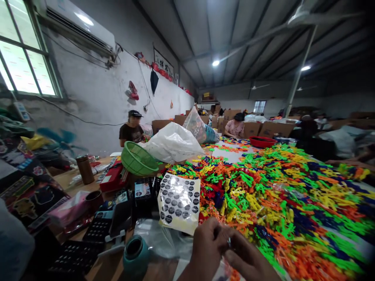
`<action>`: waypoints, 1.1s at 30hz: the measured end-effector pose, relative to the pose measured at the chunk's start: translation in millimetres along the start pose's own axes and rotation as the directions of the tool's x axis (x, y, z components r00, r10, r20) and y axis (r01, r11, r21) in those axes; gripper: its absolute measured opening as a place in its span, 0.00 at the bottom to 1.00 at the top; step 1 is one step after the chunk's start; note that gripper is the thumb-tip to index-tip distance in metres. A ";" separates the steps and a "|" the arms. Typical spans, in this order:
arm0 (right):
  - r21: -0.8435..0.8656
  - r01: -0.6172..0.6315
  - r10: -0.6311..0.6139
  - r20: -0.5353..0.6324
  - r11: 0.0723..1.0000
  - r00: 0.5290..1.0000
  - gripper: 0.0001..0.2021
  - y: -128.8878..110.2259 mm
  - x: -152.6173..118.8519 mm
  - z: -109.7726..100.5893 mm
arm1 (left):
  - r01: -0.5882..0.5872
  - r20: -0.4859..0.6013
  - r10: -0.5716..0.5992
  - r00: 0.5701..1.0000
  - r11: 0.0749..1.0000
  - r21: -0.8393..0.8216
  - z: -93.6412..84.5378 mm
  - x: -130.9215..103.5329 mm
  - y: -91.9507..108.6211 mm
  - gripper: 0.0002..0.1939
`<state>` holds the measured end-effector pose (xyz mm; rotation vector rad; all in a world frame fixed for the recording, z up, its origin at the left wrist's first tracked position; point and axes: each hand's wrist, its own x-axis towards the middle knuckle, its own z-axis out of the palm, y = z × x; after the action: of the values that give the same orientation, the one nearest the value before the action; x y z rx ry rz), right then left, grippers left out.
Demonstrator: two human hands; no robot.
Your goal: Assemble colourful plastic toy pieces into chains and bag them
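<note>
My left hand (206, 246) and my right hand (247, 253) meet at the lower middle, fingers curled and pressed together. Whatever lies between the fingertips is hidden or too small to make out. A ring shows on a finger of the right hand. Just beyond the left hand is a white sheet of round black stickers (179, 203), partly bare. Clear plastic bags (164, 238) lie left of the hands. A large heap of small plastic pieces (249, 195), in green, yellow, orange, red and dark blue, spreads beyond and to the right of them.
A teal jar (135, 253) and black perforated baskets (74, 255) stand at the left. Farther back are a brown flask (84, 169), a green basket (137, 159), a white sack (175, 142) and a red basin (262, 141). Other people (133, 128) sit around the table.
</note>
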<state>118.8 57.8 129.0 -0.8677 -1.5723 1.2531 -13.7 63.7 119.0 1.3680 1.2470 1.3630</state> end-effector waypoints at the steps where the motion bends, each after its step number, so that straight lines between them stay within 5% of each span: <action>1: 0.036 0.020 -0.021 0.052 0.999 0.998 0.17 -1.8 5.8 3.4 | 0.013 0.029 -0.011 1.000 0.998 -0.069 0.7 -2.2 3.0 0.19; 6: 0.080 -0.135 0.139 -0.050 0.988 0.989 0.18 2.5 11.6 -8.1 | 0.127 0.165 -0.098 0.981 0.977 -0.173 -16.3 -6.0 7.2 0.14; 10: 0.187 -0.252 0.266 -0.052 0.950 0.963 0.17 -3.4 8.4 -10.8 | -0.057 0.074 0.054 0.996 0.998 0.040 -15.3 -4.3 -6.7 0.09; 12: 0.175 -0.223 0.234 -0.044 0.959 0.971 0.18 -5.9 10.3 -5.7 | -0.139 0.029 0.137 0.990 0.989 0.051 -6.7 -4.4 -13.2 0.08; 15: 0.145 -0.092 0.120 -0.199 0.985 0.973 0.15 -0.5 17.9 -2.1 | -0.104 -0.059 0.098 0.993 0.988 -0.114 6.4 -5.8 -14.4 0.08; 17: 0.184 -0.032 0.095 -0.344 0.982 0.934 0.12 6.8 22.8 -4.8 | -0.028 -0.111 -0.004 0.994 0.957 -0.289 11.7 -5.7 -9.3 0.09; 21: 0.157 -0.003 0.078 -0.477 0.988 0.875 0.07 13.6 27.3 -7.8 | 0.092 -0.045 -0.141 0.989 0.822 -0.563 10.7 1.1 4.0 0.12; 24: -0.105 0.007 -0.051 -0.418 0.994 0.907 0.09 12.6 24.8 -1.9 | 0.191 0.010 -0.256 0.967 0.691 -0.697 -0.4 10.5 8.3 0.15; 28: -0.473 0.048 -0.178 -0.234 0.880 0.956 0.15 30.7 19.9 -3.2 | 0.229 -0.018 -0.388 0.921 0.580 -0.782 -16.5 22.1 5.7 0.21; 31: -0.586 0.112 -0.257 -0.169 0.803 0.952 0.15 60.5 33.9 -14.6 | 0.292 0.055 -0.354 0.934 0.662 -0.691 -15.7 30.7 1.2 0.23; 33: -0.586 0.150 -0.215 -0.042 0.796 0.976 0.15 74.5 50.0 -22.1 | 0.232 0.052 -0.235 0.970 0.855 -0.464 -11.1 37.6 0.8 0.20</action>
<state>121.8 128.3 69.4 -1.1036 -1.9345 0.5647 -27.5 99.4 127.6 0.8447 0.9634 1.3792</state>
